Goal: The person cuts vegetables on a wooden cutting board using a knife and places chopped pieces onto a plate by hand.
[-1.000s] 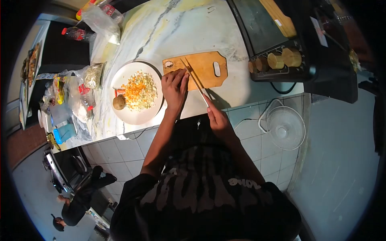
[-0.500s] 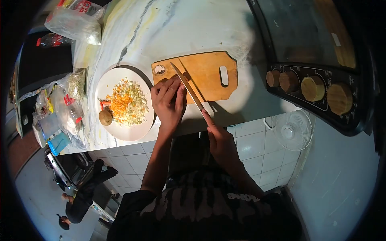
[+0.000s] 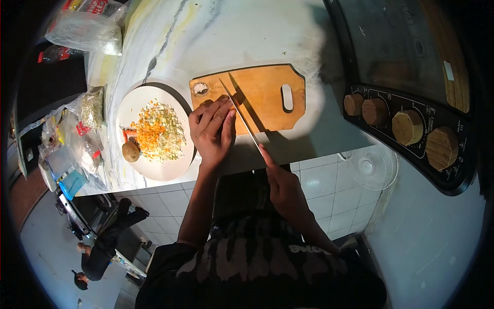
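A wooden cutting board (image 3: 270, 92) with a slot handle lies on the marble-patterned counter. My right hand (image 3: 283, 188) is closed around the handle of a kitchen knife (image 3: 244, 117), whose blade runs up and left across the board, beside my left fingers. Over the board's lower left part, my left hand (image 3: 212, 131) has its fingers bunched together, pressing on something small that they mostly hide. Left of that hand is a white plate (image 3: 170, 172) with diced orange and pale vegetables (image 3: 159, 131), a whole brown potato (image 3: 130, 151) and red chillies (image 3: 128, 134).
A black oven (image 3: 411, 123) with wooden knobs stands at the right. Plastic bags (image 3: 85, 31) and packaged groceries (image 3: 77, 136) crowd the counter's left side. Below the counter edge are a white fan (image 3: 368, 167) and, at lower left, another person (image 3: 103, 252) in dark clothes.
The knife blade has turned and now appears thinner, nearly edge-on. My left hand keeps its place on the board, and the whole view has shifted slightly.
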Demonstrator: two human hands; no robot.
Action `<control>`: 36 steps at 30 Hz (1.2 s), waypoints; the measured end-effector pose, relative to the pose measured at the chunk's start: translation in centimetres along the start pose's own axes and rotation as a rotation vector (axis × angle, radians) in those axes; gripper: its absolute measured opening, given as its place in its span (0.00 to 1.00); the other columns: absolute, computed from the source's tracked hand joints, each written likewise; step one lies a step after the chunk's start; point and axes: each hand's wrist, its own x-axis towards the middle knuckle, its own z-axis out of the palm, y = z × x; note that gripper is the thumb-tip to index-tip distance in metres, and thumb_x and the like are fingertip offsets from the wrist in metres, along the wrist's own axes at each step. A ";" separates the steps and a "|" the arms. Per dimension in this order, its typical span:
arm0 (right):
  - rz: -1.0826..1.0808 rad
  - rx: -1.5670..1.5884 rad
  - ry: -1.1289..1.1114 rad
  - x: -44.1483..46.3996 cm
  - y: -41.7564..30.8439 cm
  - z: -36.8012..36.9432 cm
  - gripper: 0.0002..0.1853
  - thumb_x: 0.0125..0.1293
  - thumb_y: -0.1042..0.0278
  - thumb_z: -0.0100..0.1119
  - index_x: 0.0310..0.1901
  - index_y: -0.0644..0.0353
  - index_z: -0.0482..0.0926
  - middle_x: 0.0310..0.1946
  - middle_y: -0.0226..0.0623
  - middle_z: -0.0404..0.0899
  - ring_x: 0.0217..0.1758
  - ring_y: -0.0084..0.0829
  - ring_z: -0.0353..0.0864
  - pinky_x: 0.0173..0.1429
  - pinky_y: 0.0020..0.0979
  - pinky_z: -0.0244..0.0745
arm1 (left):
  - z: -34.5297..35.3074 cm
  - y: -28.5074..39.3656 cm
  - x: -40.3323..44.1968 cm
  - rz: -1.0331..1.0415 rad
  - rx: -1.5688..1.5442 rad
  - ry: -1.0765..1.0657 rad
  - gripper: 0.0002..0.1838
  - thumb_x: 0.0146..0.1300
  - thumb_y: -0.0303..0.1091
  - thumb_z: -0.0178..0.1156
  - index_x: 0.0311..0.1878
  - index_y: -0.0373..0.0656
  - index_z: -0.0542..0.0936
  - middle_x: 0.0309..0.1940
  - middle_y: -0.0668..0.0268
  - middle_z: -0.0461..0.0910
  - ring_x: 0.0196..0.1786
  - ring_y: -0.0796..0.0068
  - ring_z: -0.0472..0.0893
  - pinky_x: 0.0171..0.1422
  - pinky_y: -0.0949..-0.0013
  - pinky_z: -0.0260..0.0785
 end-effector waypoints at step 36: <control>-0.375 -0.402 0.393 1.5 4.0 0.9 0.25 0.70 0.74 0.58 0.69 0.49 0.77 0.47 0.51 0.82 0.51 0.53 0.83 0.55 0.45 0.79 | -0.1 0.4 0.1 -0.096 -0.084 0.170 0.12 0.67 0.30 0.65 0.53 0.40 0.85 0.41 0.59 0.82 0.48 0.57 0.74 0.56 0.59 0.68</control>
